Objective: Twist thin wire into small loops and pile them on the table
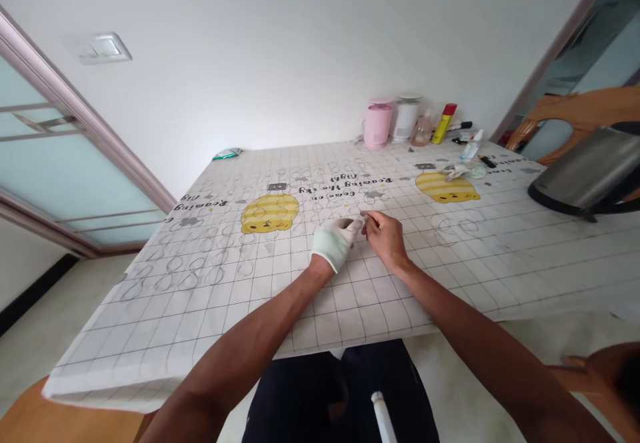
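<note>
My left hand (pixel 335 240) wears a white work glove with a pale mint cuff, its fingers drawn together and pointing right. My right hand (pixel 384 235) is bare, thumb and fingers pinched together at the tips of the gloved fingers. A bit of white shows where the two hands meet; whether it is the glove's fingertip or a separate small thing I cannot make out. Both hands are just above the checked tablecloth (pixel 360 303). Farther right on the cloth lies a crumpled whitish item (pixel 463 171) that looks like another glove.
At the back stand a pink canister (pixel 377 125), a white canister (pixel 406 120), a clear bottle (pixel 421 130), a yellow can with red cap (pixel 444 124) and a small spray bottle (pixel 471 146). A steel kettle (pixel 587 170) stands right. A green packet (pixel 227 154) lies back left.
</note>
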`<state>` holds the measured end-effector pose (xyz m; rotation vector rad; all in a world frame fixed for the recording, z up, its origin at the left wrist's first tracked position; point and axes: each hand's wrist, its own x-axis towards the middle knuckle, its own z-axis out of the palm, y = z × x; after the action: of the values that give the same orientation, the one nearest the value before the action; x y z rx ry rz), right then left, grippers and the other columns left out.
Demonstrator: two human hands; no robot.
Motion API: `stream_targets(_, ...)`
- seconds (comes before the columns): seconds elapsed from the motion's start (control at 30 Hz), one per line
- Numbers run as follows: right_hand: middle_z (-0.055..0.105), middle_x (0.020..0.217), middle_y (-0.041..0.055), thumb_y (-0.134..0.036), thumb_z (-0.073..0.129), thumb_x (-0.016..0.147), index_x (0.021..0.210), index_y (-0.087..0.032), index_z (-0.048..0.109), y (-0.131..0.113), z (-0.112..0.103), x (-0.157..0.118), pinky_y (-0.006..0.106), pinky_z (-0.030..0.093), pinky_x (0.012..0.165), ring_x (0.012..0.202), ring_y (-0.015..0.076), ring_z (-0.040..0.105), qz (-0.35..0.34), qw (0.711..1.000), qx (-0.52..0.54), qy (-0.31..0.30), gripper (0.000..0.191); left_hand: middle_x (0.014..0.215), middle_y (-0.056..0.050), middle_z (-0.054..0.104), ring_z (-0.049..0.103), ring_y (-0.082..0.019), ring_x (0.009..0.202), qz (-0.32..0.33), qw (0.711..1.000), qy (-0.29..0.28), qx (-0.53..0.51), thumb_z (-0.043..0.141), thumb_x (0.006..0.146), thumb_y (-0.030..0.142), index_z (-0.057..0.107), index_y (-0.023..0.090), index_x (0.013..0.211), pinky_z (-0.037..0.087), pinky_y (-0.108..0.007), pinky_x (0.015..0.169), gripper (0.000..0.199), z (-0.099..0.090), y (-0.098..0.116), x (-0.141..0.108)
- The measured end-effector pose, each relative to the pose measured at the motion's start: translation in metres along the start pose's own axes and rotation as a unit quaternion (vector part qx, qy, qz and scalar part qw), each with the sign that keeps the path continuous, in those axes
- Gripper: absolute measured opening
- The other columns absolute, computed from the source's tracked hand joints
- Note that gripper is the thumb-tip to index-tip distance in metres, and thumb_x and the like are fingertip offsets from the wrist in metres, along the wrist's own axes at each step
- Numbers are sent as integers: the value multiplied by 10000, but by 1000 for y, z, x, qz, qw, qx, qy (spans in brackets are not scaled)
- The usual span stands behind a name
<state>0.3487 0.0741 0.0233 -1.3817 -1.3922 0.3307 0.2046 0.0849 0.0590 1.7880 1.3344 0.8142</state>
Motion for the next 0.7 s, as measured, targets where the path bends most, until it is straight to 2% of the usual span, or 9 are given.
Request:
stream_targets(0.13, 711, 670, 37, -378, 483, 995, 1162, -164, 800, -2, 4, -4, 298, 502, 673, 602, 184, 629, -30, 999, -21, -33, 417, 931, -16, 777, 682, -102, 628, -31, 998, -8, -50, 479, 992, 326, 696, 197, 869, 517, -210, 629, 281, 3, -3, 5)
stream_targets(0.27, 708, 683, 39, -335, 473, 989, 1203, -157, 786, 2, 5, -6, 295, 500, 673, 630, 190, 645, -52, 997, -26, -53, 419, 896, -22, 768, 691, -102, 619, -30, 997, -24, -74, 447, 996, 290, 646, 196, 815, 514, -204, 591, 285, 3, -8, 6)
stream_targets(0.43, 696, 703, 18, -269, 467, 970, 1115, -186, 793, 4, 4, -9, 272, 469, 643, 635, 172, 631, -82, 992, -37, -91, 366, 854, -42, 762, 707, -127, 626, -45, 994, -35, -97, 469, 988, 224, 618, 185, 789, 523, -222, 585, 251, 1, -9, 6)
stream_targets(0.6, 688, 694, 17, -256, 473, 971, 952, -197, 778, 3, 4, -10, 267, 436, 617, 608, 161, 591, -107, 984, -74, -122, 312, 850, -56, 760, 715, -130, 668, -53, 995, -60, -52, 437, 1003, 199, 647, 178, 795, 533, -223, 615, 297, 0, -13, 11)
stream_targets(0.7, 705, 707, 34, -303, 500, 991, 983, -194, 777, 1, 3, -9, 283, 430, 616, 586, 164, 579, -123, 980, -100, -120, 298, 860, -56, 761, 720, -129, 676, -50, 996, -61, -37, 455, 994, 192, 649, 179, 780, 520, -216, 608, 289, -3, -16, 15)
